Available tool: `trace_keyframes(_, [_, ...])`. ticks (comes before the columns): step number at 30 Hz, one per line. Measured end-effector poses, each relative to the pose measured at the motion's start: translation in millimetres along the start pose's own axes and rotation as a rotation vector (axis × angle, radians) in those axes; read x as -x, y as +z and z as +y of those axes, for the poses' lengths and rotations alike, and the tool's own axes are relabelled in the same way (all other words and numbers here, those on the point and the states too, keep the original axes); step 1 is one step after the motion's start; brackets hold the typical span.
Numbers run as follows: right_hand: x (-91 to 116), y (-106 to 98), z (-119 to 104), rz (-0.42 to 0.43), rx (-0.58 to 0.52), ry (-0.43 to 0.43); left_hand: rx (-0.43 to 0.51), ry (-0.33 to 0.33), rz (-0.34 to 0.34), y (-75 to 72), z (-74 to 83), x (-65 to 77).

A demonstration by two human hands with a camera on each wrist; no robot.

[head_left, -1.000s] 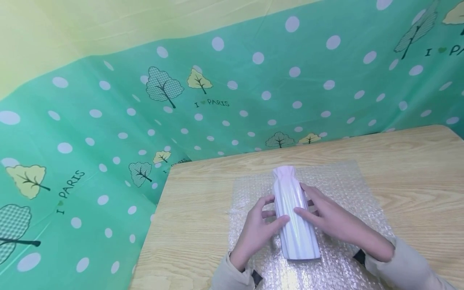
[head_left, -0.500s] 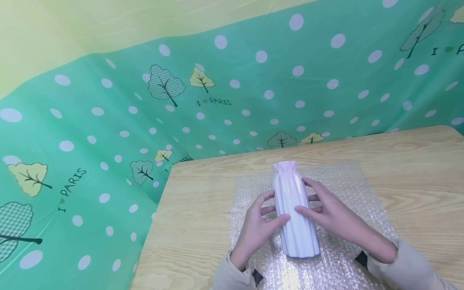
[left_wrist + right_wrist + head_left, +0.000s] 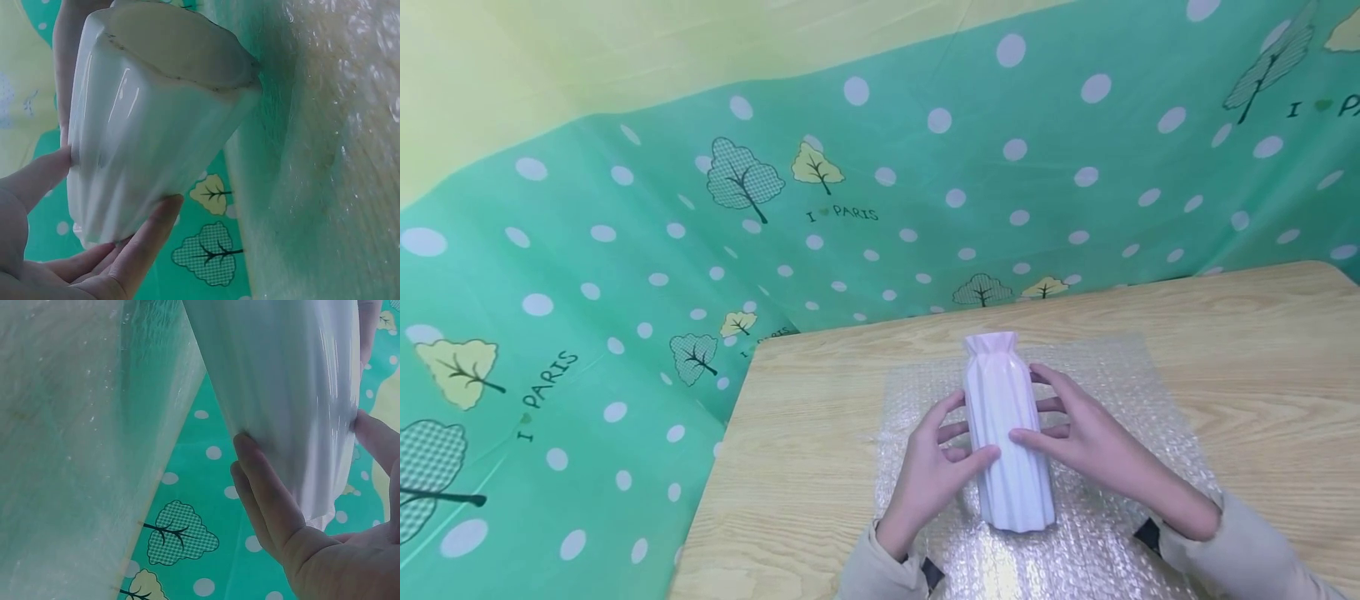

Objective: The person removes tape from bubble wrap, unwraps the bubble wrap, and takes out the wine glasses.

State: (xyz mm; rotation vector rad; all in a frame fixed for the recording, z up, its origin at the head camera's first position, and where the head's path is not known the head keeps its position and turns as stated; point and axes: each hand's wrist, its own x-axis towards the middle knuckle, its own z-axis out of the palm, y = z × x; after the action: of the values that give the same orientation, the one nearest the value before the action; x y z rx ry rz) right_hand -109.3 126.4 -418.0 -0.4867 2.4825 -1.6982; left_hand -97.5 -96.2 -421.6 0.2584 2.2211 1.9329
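Note:
A fluted white vase (image 3: 1011,467) with a pinkish, pinched neck is held between both hands above a sheet of bubble wrap (image 3: 1097,375). My left hand (image 3: 928,467) grips its left side, thumb on the near face and fingers along the flank. On the opposite side my right hand (image 3: 1086,437) grips it the same way, with its thumb on the near face. In the left wrist view the vase's flat base (image 3: 181,44) shows, tilted and raised off the wrap. The right wrist view shows the fingers (image 3: 265,481) against the glossy ribbed wall.
The bubble wrap lies spread on a wooden table (image 3: 805,433). Behind and to the left of the table hangs a green curtain (image 3: 850,183) with white dots and printed trees.
Over the last second the vase has tilted slightly, its neck rising a little in view and its base swinging slightly left. Both hands keep their grip and barely shift.

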Motion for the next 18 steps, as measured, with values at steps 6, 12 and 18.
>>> trace_keyframes(6, [0.8,-1.8,-2.0,0.003,-0.009,-0.012,0.023,-0.013,0.008,-0.3,0.5,0.7])
trace_keyframes(12, [1.4,-2.8,-3.6,0.002,-0.05,-0.013,0.012,0.001,0.029,-0.5,-0.3,1.3])
trace_keyframes(18, [1.1,-2.4,-4.5,0.006,-0.093,-0.036,0.033,0.027,0.042,-1.0,0.8,0.9])
